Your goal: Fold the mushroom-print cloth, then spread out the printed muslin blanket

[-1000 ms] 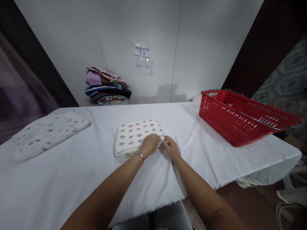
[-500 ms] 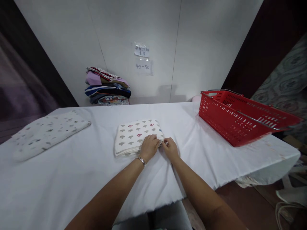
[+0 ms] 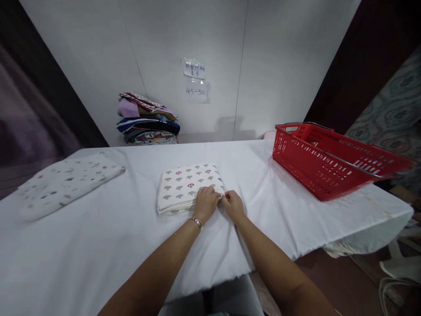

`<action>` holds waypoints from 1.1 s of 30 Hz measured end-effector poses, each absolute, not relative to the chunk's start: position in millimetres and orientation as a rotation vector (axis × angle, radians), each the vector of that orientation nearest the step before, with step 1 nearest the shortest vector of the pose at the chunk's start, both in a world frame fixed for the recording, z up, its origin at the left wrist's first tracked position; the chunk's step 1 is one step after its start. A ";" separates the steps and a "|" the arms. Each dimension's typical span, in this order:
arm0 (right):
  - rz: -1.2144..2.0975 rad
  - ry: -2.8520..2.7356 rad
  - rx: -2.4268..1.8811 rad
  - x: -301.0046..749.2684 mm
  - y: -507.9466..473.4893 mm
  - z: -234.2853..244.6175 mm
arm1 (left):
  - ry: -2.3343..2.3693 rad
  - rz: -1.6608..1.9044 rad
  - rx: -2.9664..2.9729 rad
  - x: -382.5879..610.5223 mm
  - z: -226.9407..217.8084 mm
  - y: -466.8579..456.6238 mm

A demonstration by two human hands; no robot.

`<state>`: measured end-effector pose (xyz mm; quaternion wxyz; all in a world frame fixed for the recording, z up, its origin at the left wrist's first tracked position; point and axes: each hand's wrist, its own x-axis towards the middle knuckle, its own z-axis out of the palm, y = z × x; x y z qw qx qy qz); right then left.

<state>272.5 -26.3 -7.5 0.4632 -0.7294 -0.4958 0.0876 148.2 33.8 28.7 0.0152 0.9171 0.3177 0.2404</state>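
A cream cloth with grey and red mushroom prints lies folded into a thick, layered rectangle in the middle of the table. My left hand, with a metal band on its wrist, rests at the near right part of the cloth, fingers curled over the edge. Right beside it, my right hand pinches the cloth's near right corner between thumb and fingers. The fingertips partly hide that corner.
White fabric covers the table. A second patterned cloth lies at the left. Stacked folded fabrics stand against the back wall beside two paper signs. A red basket stands at the right.
My left hand has shifted slightly right and down along the cloth's near edge. My right hand stays at the corner, and the cloth lies almost unchanged.
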 end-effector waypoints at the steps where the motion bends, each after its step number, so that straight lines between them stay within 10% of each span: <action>1: 0.217 -1.213 -1.788 272.4 -26.7 -7.2 | 0.994 0.748 2.848 148.6 28.5 33.5; 33: 0.283 -1.244 -1.734 272.3 -28.8 -4.0 | 0.993 0.713 2.853 161.9 32.6 42.8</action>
